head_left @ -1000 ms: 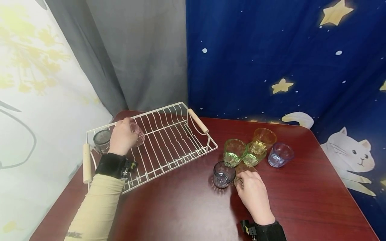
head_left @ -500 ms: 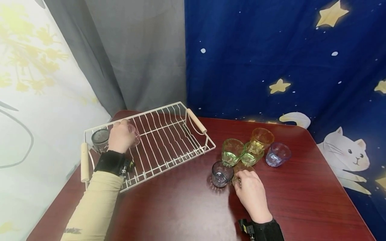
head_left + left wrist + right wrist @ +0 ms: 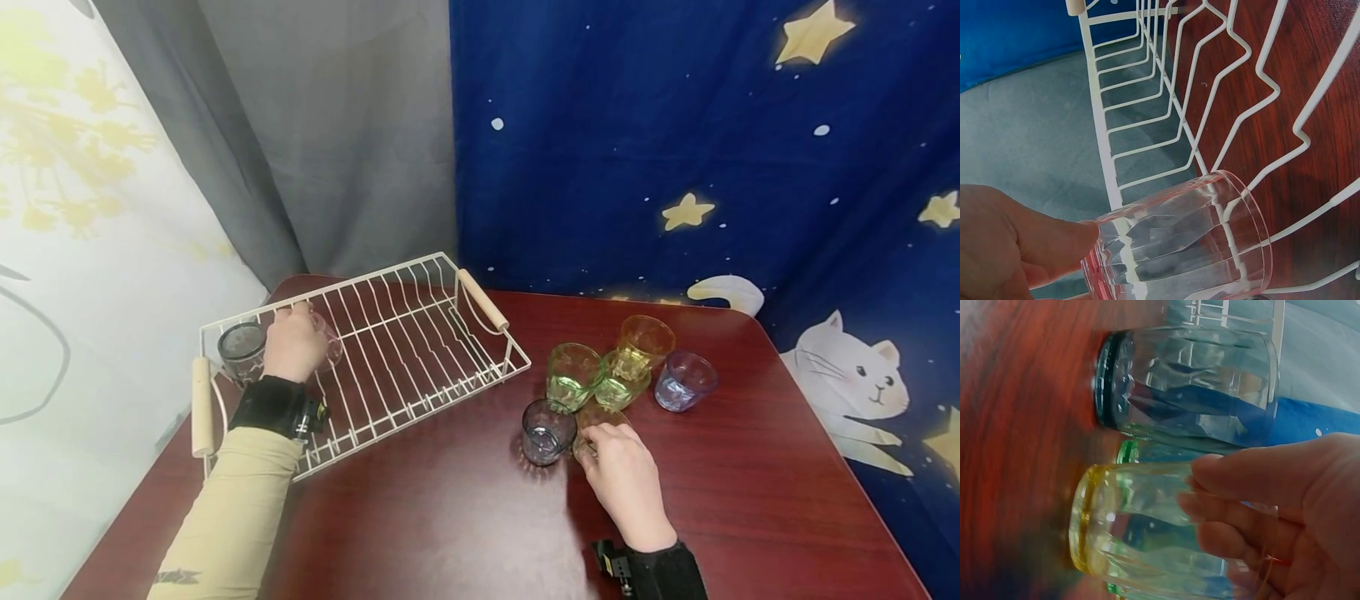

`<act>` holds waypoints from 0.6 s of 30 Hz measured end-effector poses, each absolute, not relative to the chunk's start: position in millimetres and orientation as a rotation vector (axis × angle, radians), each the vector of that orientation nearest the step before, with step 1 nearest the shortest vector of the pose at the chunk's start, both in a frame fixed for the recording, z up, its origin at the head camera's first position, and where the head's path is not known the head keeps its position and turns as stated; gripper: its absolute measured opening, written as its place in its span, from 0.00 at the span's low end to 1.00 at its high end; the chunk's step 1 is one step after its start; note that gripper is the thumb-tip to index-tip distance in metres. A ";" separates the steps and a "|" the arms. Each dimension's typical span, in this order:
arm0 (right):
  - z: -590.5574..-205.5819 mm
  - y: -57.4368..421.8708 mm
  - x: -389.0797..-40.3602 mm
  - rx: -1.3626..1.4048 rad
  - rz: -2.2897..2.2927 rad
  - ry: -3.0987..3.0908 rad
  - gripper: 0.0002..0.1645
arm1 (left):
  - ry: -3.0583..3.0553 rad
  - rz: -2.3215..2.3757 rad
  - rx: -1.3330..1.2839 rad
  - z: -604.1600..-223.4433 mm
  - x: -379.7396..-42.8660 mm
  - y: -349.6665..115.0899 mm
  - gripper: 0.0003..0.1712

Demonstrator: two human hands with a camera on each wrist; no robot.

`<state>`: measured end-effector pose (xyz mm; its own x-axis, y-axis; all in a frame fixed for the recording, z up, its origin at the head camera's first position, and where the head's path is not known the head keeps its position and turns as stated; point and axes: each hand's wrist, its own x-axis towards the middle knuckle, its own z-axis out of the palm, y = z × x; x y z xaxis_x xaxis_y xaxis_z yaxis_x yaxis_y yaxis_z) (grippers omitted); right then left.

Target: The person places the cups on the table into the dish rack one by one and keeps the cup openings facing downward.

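Note:
At the left of the white wire dish rack (image 3: 411,408), my left hand (image 3: 294,343) grips a clear pink glass (image 3: 1179,234) by its thick base. The glass is mouth down, its rim close over the rack's wires. Beside that hand, a grey glass (image 3: 242,343) sits upside down in the rack. My right hand (image 3: 621,475) holds a yellow-tinted glass (image 3: 1088,519) near its rim, thumb and fingertips at the wall. This glass stands upright on the table, right beside a dark grey glass (image 3: 548,433); the hand covers part of it in the head view.
Behind the right hand stand two green glasses (image 3: 573,379), an amber glass (image 3: 648,337) and a purple-blue glass (image 3: 686,383), close together. The rack has wooden handles (image 3: 483,300) at both ends. A blue curtain (image 3: 600,150) hangs behind the dark red table (image 3: 450,525).
The head view has shifted slightly. My left hand has lowered the pink glass a little into the rack. My right hand stays at the yellow-tinted glass.

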<state>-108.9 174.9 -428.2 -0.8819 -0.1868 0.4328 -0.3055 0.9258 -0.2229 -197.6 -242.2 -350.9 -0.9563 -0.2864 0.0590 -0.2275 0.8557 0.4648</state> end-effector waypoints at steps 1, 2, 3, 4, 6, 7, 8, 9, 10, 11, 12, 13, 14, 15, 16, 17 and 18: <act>-426.9 175.1 -108.8 0.356 0.404 -2.694 0.13 | -2.905 -0.707 0.405 -351.1 -198.0 -242.2 0.30; -425.5 175.3 -108.7 0.353 0.408 -2.716 0.13 | -2.907 -0.709 0.405 -351.2 -198.4 -242.5 0.30; -424.2 175.6 -108.6 0.350 0.414 -2.734 0.13 | -2.909 -0.712 0.405 -351.2 -198.8 -242.6 0.30; -423.0 175.9 -108.6 0.346 0.420 -2.747 0.14 | -2.914 -0.712 0.403 -351.2 -199.2 -243.2 0.30; -421.4 176.4 -108.6 0.334 0.434 -2.768 0.14 | -2.925 -0.717 0.407 -350.1 -199.3 -243.3 0.31; -420.9 176.8 -108.8 0.328 0.439 -2.774 0.14 | -2.935 -0.727 0.409 -349.3 -199.0 -243.1 0.31; -420.3 177.2 -109.0 0.323 0.448 -2.777 0.14 | -2.946 -0.726 0.407 -348.7 -198.9 -243.4 0.32; -419.8 177.5 -109.0 0.319 0.453 -2.778 0.13 | -2.959 -0.727 0.401 -347.8 -198.5 -243.3 0.33; -419.6 178.0 -109.1 0.316 0.456 -2.779 0.13 | -2.971 -0.731 0.393 -346.9 -198.1 -243.2 0.34; -419.4 178.6 -109.3 0.311 0.463 -2.782 0.13 | -2.983 -0.734 0.385 -345.6 -197.3 -242.6 0.36; -419.2 179.0 -109.5 0.307 0.471 -2.782 0.13 | -2.995 -0.739 0.379 -344.5 -196.5 -242.2 0.37; -418.8 179.5 -109.4 0.304 0.475 -2.780 0.13 | -3.003 -0.740 0.369 -343.4 -195.6 -241.6 0.38; -418.2 180.0 -109.3 0.301 0.480 -2.779 0.12 | -3.008 -0.730 0.360 -342.2 -194.6 -241.1 0.39; -417.6 180.7 -109.2 0.297 0.480 -2.777 0.12 | -3.012 -0.727 0.352 -341.1 -193.4 -240.4 0.40; -417.0 181.4 -109.2 0.294 0.483 -2.775 0.12 | -3.012 -0.723 0.343 -340.1 -192.2 -239.8 0.39; -416.2 182.0 -109.1 0.291 0.482 -2.774 0.12 | -3.013 -0.721 0.329 -339.0 -190.9 -239.0 0.39; -415.0 182.6 -109.1 0.288 0.481 -2.771 0.12 | -3.010 -0.724 0.307 -338.2 -189.8 -238.4 0.38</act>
